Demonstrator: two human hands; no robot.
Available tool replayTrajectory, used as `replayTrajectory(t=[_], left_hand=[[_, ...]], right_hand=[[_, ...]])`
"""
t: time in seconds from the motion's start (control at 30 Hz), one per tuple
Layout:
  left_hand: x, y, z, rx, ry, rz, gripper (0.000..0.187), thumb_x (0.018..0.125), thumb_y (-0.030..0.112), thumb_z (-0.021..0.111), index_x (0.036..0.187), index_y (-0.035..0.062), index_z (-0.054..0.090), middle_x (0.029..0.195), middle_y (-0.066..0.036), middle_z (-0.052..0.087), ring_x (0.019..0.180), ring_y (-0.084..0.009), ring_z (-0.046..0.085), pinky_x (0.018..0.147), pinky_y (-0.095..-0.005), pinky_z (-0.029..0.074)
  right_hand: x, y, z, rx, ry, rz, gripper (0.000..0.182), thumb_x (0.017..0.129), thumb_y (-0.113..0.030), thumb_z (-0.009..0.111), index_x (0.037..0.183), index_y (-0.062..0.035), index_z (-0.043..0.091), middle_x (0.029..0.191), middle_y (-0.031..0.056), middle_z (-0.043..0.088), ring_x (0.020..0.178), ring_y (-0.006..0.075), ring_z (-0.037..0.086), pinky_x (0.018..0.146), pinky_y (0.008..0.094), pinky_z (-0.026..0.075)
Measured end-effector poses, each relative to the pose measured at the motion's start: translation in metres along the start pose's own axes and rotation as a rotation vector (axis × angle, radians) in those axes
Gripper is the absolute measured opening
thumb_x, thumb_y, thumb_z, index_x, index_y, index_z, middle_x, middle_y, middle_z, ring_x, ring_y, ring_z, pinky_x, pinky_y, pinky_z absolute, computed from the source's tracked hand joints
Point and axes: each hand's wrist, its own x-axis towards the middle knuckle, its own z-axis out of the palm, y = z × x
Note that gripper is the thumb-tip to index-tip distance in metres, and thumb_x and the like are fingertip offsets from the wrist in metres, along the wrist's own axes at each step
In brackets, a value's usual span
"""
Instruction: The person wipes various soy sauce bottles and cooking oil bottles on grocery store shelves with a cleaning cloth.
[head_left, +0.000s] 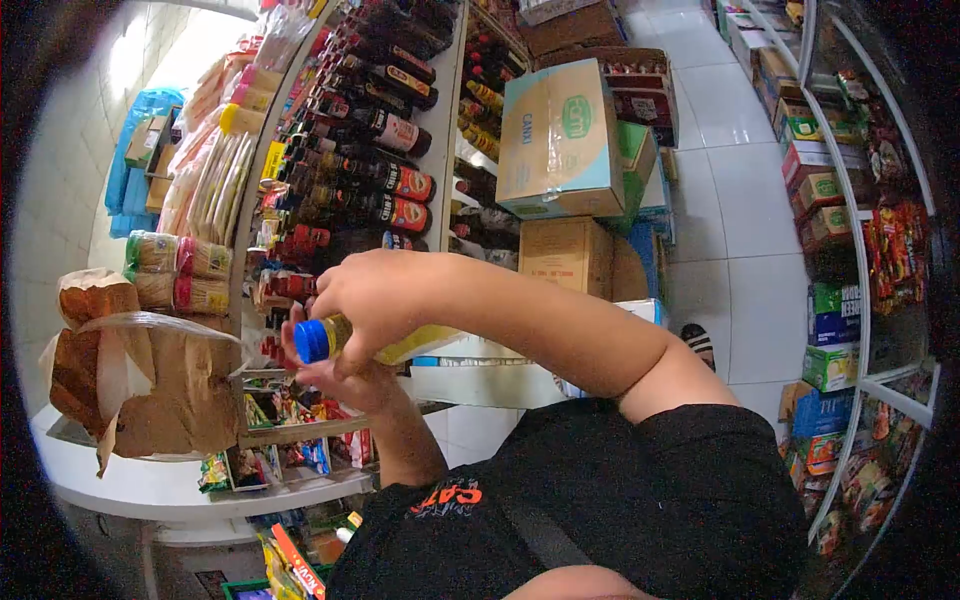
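Note:
A bottle with a blue cap and a yellowish body is held in front of the shelf of dark bottles. My right hand reaches across from the right and wraps its fingers round the bottle just behind the cap. Below and beside the cap is my left hand, its fingers apart and partly behind the bottle; whether its palm touches the bottle is hidden. Rows of dark sauce bottles with red labels stand beyond my hands.
Brown paper with clear plastic lies at the left on a white counter. A large carton sits on other boxes at the centre top. Glass-fronted shelves of packets line the right. A sandalled foot shows on the tiled floor.

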Motion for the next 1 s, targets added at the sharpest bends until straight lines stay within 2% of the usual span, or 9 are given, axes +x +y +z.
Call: replayTrajectory(t=[0.07,0.1,0.2,0.3,0.43,0.67,0.8,0.87,1.0], left_hand=[[0.0,0.013,0.009,0.164,-0.133,0.177,0.087,0.077,0.072,0.03,0.127,0.0007,0.03,0.13,-0.016,0.036,0.117,-0.027,0.039,0.098,-0.045,0.033],[-0.001,0.009,-0.007,0.148,-0.143,0.115,0.091,0.073,0.071,0.041,0.126,-0.0015,0.03,0.128,-0.017,0.036,0.116,-0.0291,0.039,0.097,-0.045,0.035],[0.003,0.018,-0.01,0.231,-0.186,0.054,0.08,0.073,0.06,0.057,0.121,0.0008,0.034,0.127,-0.019,0.035,0.115,-0.0295,0.04,0.097,-0.0447,0.034],[0.008,0.024,-0.009,0.021,-0.229,0.063,0.059,0.074,0.038,0.064,0.115,0.0046,0.039,0.126,-0.02,0.036,0.115,-0.0304,0.04,0.097,-0.0451,0.034],[0.008,0.021,-0.016,-0.243,-0.095,-0.155,0.042,0.075,0.023,0.056,0.111,0.008,0.04,0.126,-0.02,0.037,0.116,-0.0311,0.039,0.097,-0.047,0.032],[0.013,0.013,-0.024,-0.275,-0.013,-0.088,0.03,0.084,0.02,0.048,0.111,0.0122,0.039,0.127,-0.018,0.038,0.114,-0.0332,0.043,0.093,-0.0489,0.038],[0.017,0.006,-0.039,-0.217,0.187,-0.239,0.02,0.088,0.018,0.046,0.106,0.0129,0.039,0.113,-0.017,0.05,0.101,-0.0325,0.053,0.086,-0.0469,0.046],[0.016,-0.001,-0.047,-0.161,0.254,-0.322,0.019,0.088,0.017,0.047,0.105,0.0126,0.039,0.106,-0.016,0.054,0.098,-0.0321,0.054,0.085,-0.0462,0.046],[-0.038,-0.037,-0.03,0.091,0.006,-0.164,0.023,0.084,0.005,0.052,0.102,0.01,0.038,0.09,-0.013,0.056,0.086,-0.024,0.056,0.078,-0.0385,0.047]], right_hand=[[0.001,0.004,0.0,0.015,0.052,-0.029,0.049,0.058,-0.044,0.069,0.092,-0.0093,0.064,0.096,0.0129,0.058,0.087,0.0333,0.056,0.074,0.0398,0.046],[0.002,0.005,0.0,-0.001,0.071,-0.062,0.048,0.058,-0.043,0.07,0.092,-0.0096,0.063,0.096,0.0124,0.058,0.087,0.0328,0.056,0.074,0.0396,0.046],[0.004,0.001,0.005,-0.093,0.181,-0.164,0.047,0.056,-0.04,0.071,0.092,-0.0107,0.062,0.097,0.0106,0.058,0.084,0.031,0.057,0.071,0.0393,0.047],[0.007,-0.004,0.014,-0.157,0.277,-0.243,0.046,0.054,-0.036,0.071,0.092,-0.0124,0.06,0.095,0.0087,0.058,0.078,0.0292,0.059,0.067,0.0392,0.048],[0.006,-0.011,0.022,-0.209,0.321,-0.22,0.036,0.058,-0.033,0.069,0.085,-0.0131,0.058,0.089,0.0083,0.057,0.071,0.0288,0.06,0.061,0.0389,0.049],[0.003,0.004,0.009,-0.126,0.054,-0.134,0.027,0.068,-0.032,0.064,0.083,-0.0106,0.057,0.087,0.0112,0.055,0.077,0.0318,0.059,0.063,0.0414,0.048],[0.0,0.036,0.004,-0.138,-0.361,0.299,0.034,0.072,-0.034,0.061,0.098,-0.0122,0.062,0.094,0.0125,0.061,0.086,0.0314,0.059,0.074,0.042,0.047],[-0.001,0.067,0.017,-0.217,-0.427,0.396,0.036,0.076,-0.034,0.057,0.104,-0.0118,0.061,0.101,0.0119,0.062,0.092,0.0298,0.059,0.078,0.0406,0.046],[-0.018,0.109,0.047,-0.288,-0.471,0.647,0.032,0.078,-0.03,0.054,0.101,-0.0091,0.064,0.104,0.0125,0.061,0.095,0.0287,0.058,0.08,0.0401,0.046]])
